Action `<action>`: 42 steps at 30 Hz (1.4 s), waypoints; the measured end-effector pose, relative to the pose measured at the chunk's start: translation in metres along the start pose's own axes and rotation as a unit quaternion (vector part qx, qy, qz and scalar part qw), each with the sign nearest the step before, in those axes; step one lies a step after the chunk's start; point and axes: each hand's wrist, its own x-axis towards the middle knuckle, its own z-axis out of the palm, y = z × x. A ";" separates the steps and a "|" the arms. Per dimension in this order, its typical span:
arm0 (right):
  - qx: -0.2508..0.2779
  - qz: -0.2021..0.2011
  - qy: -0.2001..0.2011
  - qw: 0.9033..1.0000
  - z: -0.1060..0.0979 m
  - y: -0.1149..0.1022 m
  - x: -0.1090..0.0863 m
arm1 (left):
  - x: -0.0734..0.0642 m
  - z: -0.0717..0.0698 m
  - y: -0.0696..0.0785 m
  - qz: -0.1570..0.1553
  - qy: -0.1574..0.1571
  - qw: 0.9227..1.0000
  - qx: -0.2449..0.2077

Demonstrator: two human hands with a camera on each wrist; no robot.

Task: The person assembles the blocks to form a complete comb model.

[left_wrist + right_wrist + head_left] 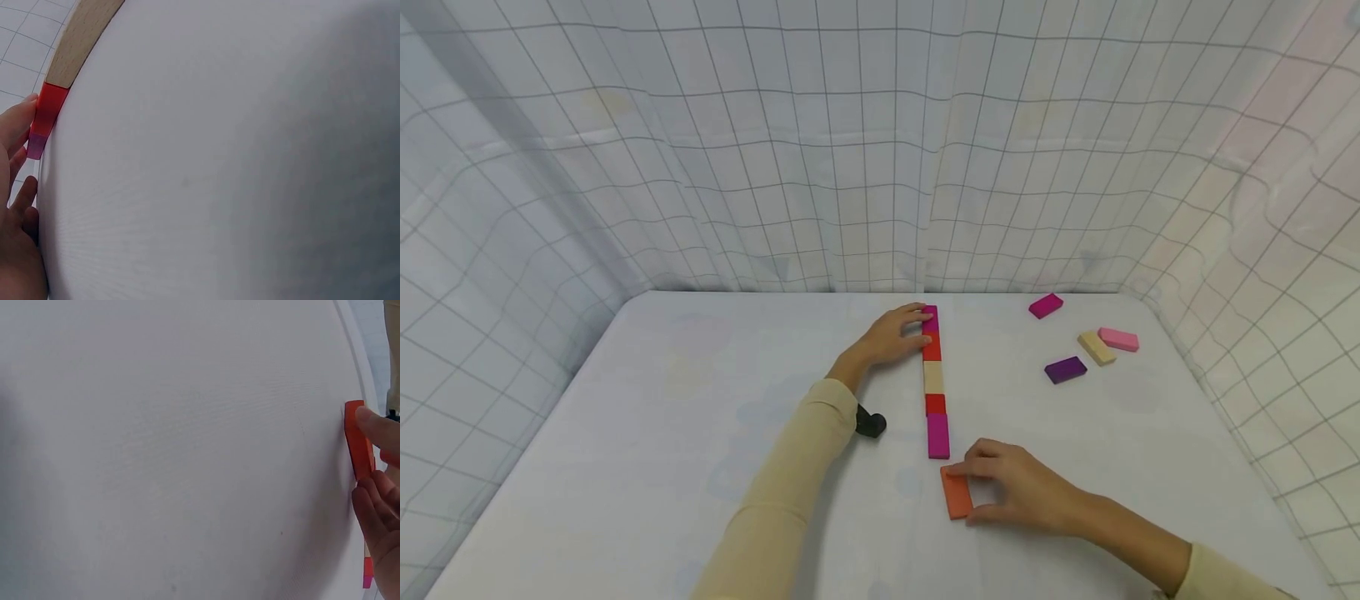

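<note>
A straight row of flat blocks runs away from me across the table: a magenta block point(938, 436) at the near end, a red block point(936, 404), a plain wooden block point(933, 377), another red block point(932, 347) and a magenta block point(931, 317) at the far end. My left hand point(889, 335) rests its fingertips against the far magenta and red blocks. Just short of the row's near end, my right hand point(1018, 487) pinches an orange block point(957, 493) lengthwise, thumb at its near end. A small gap separates it from the row.
Loose blocks lie at the right rear: magenta point(1046, 306), wooden point(1097, 347), pink point(1118, 339) and purple point(1066, 370). A black rounded device point(871, 423) shows at the left sleeve. Gridded white curtains point(865, 167) surround the white table point(647, 433).
</note>
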 end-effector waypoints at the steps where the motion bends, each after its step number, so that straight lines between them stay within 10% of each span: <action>1: -0.004 -0.004 -0.005 1.000 0.001 0.000 0.000 | 0.000 0.000 0.000 0.000 0.000 1.000 0.000; 42: -0.095 0.024 0.055 0.994 0.016 -0.010 0.016 | 0.001 0.000 -0.001 0.005 0.004 1.000 -0.009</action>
